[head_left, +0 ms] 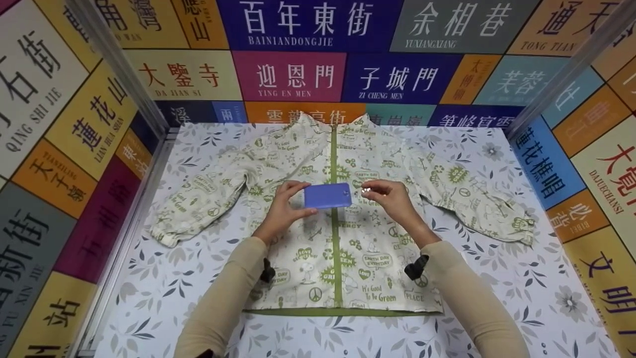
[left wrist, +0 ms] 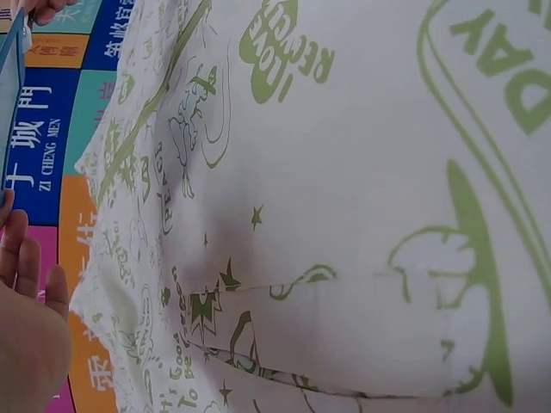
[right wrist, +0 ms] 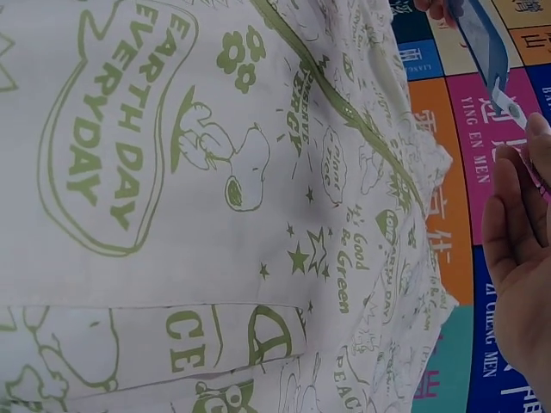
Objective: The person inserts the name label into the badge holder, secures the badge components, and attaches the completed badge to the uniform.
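In the head view, a flat, rectangular blue-purple case [head_left: 325, 196] hangs over the middle of a spread-out jacket [head_left: 308, 238]. My left hand [head_left: 285, 208] grips its left end, thumb along the lower edge and fingers along the upper. Just off its right end, my right hand [head_left: 395, 200] pinches a small white piece [head_left: 366, 190]. From the right wrist, that piece looks like a short white strap [right wrist: 508, 105] with a round stud, right at the case's end. The left wrist view catches only the case's edge [left wrist: 10, 90] and part of the left hand [left wrist: 30, 318].
The white jacket with green print and a green front zip [head_left: 335, 233] lies face up, sleeves [head_left: 198, 204] out to both sides. Under it is a leaf-patterned tabletop [head_left: 149, 298]. Colourful panels [head_left: 293, 74] with Chinese lettering wall in the back and sides.
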A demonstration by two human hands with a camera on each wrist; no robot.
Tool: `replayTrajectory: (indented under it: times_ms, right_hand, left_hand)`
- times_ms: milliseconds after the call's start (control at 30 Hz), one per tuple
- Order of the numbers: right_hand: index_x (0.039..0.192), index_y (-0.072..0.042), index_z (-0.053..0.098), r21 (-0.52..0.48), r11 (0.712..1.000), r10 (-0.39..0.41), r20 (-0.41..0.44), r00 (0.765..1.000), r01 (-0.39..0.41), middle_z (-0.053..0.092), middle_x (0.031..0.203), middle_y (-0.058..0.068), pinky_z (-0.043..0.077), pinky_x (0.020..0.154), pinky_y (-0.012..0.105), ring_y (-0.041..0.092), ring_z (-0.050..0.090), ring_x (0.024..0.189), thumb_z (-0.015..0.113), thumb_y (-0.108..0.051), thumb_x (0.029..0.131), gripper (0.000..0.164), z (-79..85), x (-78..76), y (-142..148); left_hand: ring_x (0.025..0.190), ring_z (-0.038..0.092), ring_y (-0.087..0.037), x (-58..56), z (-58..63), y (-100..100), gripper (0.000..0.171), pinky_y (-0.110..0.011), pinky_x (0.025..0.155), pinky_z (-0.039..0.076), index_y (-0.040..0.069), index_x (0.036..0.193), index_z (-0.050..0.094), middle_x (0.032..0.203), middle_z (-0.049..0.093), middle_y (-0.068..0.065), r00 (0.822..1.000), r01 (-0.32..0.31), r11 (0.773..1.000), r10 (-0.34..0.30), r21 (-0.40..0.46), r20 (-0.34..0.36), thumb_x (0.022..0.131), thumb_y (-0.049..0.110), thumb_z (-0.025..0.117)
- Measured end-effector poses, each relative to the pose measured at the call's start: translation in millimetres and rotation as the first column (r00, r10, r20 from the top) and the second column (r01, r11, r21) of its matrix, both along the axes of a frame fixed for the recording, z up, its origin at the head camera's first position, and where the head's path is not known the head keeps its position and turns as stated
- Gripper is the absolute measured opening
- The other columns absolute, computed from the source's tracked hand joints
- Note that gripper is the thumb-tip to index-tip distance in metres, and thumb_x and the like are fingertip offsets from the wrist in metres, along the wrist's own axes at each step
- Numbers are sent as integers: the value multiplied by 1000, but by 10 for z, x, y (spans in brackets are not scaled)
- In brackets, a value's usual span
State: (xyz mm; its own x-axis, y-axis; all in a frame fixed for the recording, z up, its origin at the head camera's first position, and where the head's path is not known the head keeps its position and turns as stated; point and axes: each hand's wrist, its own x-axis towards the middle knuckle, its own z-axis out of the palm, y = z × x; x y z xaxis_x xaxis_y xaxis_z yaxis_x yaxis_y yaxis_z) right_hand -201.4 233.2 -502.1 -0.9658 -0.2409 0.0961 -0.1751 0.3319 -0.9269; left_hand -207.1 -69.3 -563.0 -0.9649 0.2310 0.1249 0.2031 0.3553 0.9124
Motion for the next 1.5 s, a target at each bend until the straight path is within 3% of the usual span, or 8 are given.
replayTrajectory:
  times_ms: [233, 367, 533, 733, 900, 1000, 1233, 1500]
  right_hand:
    - [115, -5, 72, 76, 997, 29, 1, 1000, -29, 72, 110, 22, 56, 76, 18, 21, 68, 94, 74, -11, 89, 28, 16, -1, 11]
    - [113, -5, 73, 97, 995, 32, -4, 999, -31, 73, 108, 19, 56, 76, 18, 22, 69, 92, 72, -11, 90, 24, 4, -8, 23]
    - [111, -4, 74, 117, 993, 27, -30, 999, -23, 74, 106, 17, 57, 80, 27, 20, 69, 90, 73, -12, 90, 23, -13, -14, 37]
    - [109, -6, 74, 154, 988, 31, -69, 997, -20, 72, 105, 14, 54, 85, 38, 25, 65, 93, 72, -15, 90, 21, -11, -17, 48]
    - [109, -6, 75, 158, 988, 15, -67, 998, -4, 73, 106, 15, 54, 85, 40, 27, 66, 93, 73, -14, 89, 21, -46, -13, 76]
    - [109, -3, 74, 158, 987, 5, -73, 997, 6, 73, 106, 17, 54, 84, 37, 34, 66, 95, 73, -12, 89, 22, -116, -12, 97]
    - [108, -15, 76, 243, 969, -21, -106, 994, 46, 74, 104, 0, 54, 83, 33, 16, 67, 93, 75, -32, 88, 26, -624, -174, 275]
    - [103, -10, 77, 284, 955, -39, -146, 989, 79, 71, 103, 6, 58, 88, 37, 22, 65, 99, 78, -18, 85, 20, -772, -231, 273]
  left_hand:
    - [133, 36, -22, -9, 6, -8, 65, -53, 117, 31, 23, 133, 62, 132, 51, 1, 1000, -16, 999, 16, 45, -4, 74, 21, 88]
    - [135, 35, -22, -14, 14, -9, 65, -52, 118, 29, 21, 134, 62, 133, 50, 2, 1000, -15, 999, 16, 50, -5, 74, 23, 88]
    - [134, 36, -23, -22, 19, -16, 68, -53, 118, 30, 15, 136, 60, 132, 50, -1, 1000, 3, 999, -2, 52, -21, 75, 26, 88]
    - [131, 39, -23, -31, 31, -30, 67, -55, 116, 32, 21, 137, 59, 132, 49, -2, 1000, 11, 998, -10, 61, -27, 77, 36, 85]
    - [132, 38, -22, -38, 51, -40, 65, -55, 116, 31, 22, 136, 60, 132, 49, 0, 1000, -7, 998, 9, 68, -20, 77, 34, 85]
    - [132, 37, -22, -41, 54, -46, 66, -55, 116, 31, 20, 136, 60, 132, 49, 1, 1000, -15, 998, 16, 64, -19, 77, 31, 86]
    - [131, 38, -24, -18, 38, -44, 64, -56, 113, 32, 23, 134, 62, 132, 51, -3, 998, -9, 998, 12, 65, -54, 76, 28, 87]
    - [131, 38, -23, 20, 12, -25, 68, -53, 116, 32, 21, 137, 60, 134, 49, -3, 999, 16, 999, -14, 35, -38, 75, 34, 86]
